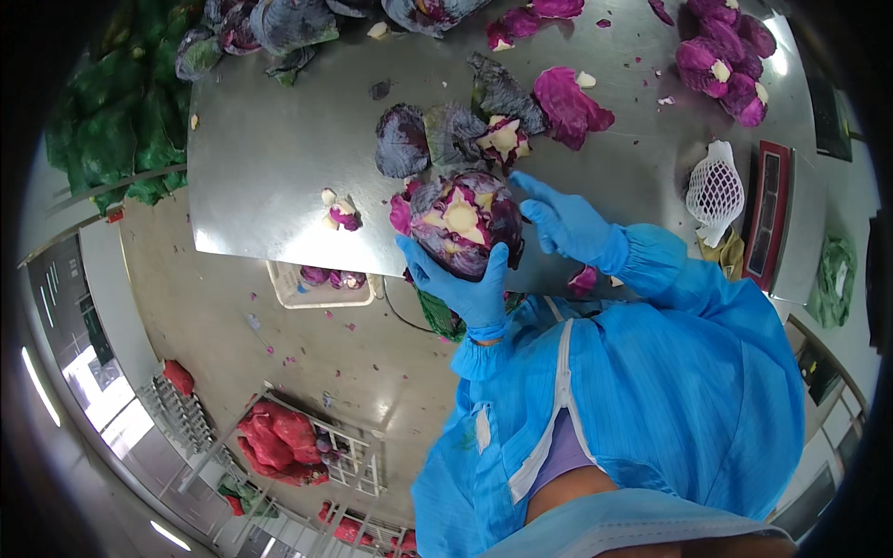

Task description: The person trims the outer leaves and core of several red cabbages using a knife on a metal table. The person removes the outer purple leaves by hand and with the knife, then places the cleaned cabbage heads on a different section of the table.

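A red cabbage point(478, 234) rests in my left hand point(457, 289), its pale cut stem end facing up. The blue-gloved fingers and thumb cup it from below, at the table's near edge. My right hand point(568, 220), also gloved in blue, is just right of the cabbage with its fingers stretched apart, and I see nothing in it. Beyond the cabbage lie dark outer leaves point(401, 141), a cut stem piece with leaf stubs point(504, 139) and a purple leaf point(568, 108). The underside of the held cabbage is hidden.
Untrimmed cabbages point(293, 24) sit along the far left of the steel table point(279, 153). Trimmed purple cabbages point(725, 59) are piled far right. A net-wrapped cabbage point(716, 190) stands near a red-framed device point(766, 216). Below the edge is a white crate point(328, 300); green sacks point(118, 125) are stacked left.
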Demonstrator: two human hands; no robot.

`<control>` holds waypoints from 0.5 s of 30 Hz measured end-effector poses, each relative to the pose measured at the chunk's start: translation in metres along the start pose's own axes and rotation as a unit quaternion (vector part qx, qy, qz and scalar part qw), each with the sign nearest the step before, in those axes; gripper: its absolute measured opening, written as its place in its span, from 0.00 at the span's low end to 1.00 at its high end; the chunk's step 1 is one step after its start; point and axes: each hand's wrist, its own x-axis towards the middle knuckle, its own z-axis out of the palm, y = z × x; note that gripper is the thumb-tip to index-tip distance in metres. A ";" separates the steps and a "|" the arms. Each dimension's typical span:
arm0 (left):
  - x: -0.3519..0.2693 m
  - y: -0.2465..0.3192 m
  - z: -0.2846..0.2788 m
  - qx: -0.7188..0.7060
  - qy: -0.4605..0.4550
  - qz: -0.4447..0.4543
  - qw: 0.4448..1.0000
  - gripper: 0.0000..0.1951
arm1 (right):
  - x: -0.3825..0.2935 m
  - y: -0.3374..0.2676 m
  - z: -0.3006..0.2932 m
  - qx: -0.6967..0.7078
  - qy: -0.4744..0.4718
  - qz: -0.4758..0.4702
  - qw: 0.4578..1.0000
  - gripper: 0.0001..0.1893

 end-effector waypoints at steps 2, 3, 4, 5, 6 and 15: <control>0.003 0.002 -0.003 0.043 -0.023 0.042 0.998 0.58 | 0.012 -0.002 0.012 -0.046 0.003 -0.033 0.998 0.38; 0.004 -0.008 -0.007 0.045 -0.023 0.046 0.998 0.58 | 0.014 0.003 0.016 -0.043 0.003 -0.036 0.998 0.38; 0.007 -0.018 -0.011 0.003 -0.015 0.032 0.999 0.57 | 0.016 0.009 0.016 -0.125 0.017 -0.072 0.989 0.37; 0.011 -0.026 -0.013 -0.040 -0.008 0.018 0.999 0.57 | 0.017 0.012 0.018 -0.205 0.032 -0.106 0.972 0.37; 0.024 -0.015 -0.016 -0.002 -0.021 0.042 0.999 0.46 | 0.014 0.005 0.018 -0.213 -0.006 -0.097 0.972 0.37; 0.003 -0.007 0.014 -0.053 0.071 0.024 0.996 0.44 | -0.006 -0.006 0.032 -0.317 0.016 -0.066 0.946 0.40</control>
